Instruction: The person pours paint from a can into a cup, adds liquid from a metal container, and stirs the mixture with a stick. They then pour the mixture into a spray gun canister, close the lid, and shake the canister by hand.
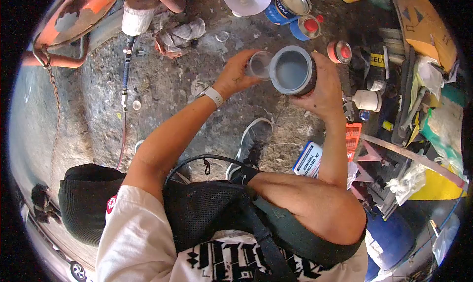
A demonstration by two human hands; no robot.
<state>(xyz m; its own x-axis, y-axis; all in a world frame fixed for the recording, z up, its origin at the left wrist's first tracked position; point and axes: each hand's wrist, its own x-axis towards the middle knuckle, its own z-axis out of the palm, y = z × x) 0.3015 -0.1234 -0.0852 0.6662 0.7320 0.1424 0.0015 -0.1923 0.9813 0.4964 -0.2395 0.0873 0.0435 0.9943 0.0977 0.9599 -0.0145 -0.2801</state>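
My left hand [239, 75] is closed around a clear plastic cup [259, 65], tilted toward the other container. In my right hand [325, 92] is an open paint can [292, 70] with grey paint inside and grey smears over its rim. The cup's edge overlaps the can's rim in this view. Both are held over the stained concrete floor, in front of my shoes [256, 136].
Several paint cans, one a blue can [288, 6], stand at the top. A spray gun [367, 100] lies at the right, near a thinner container [308, 159]. A crumpled rag [180, 37] and an air hose [124, 134] are on the left. Cardboard [431, 26] stands upper right.
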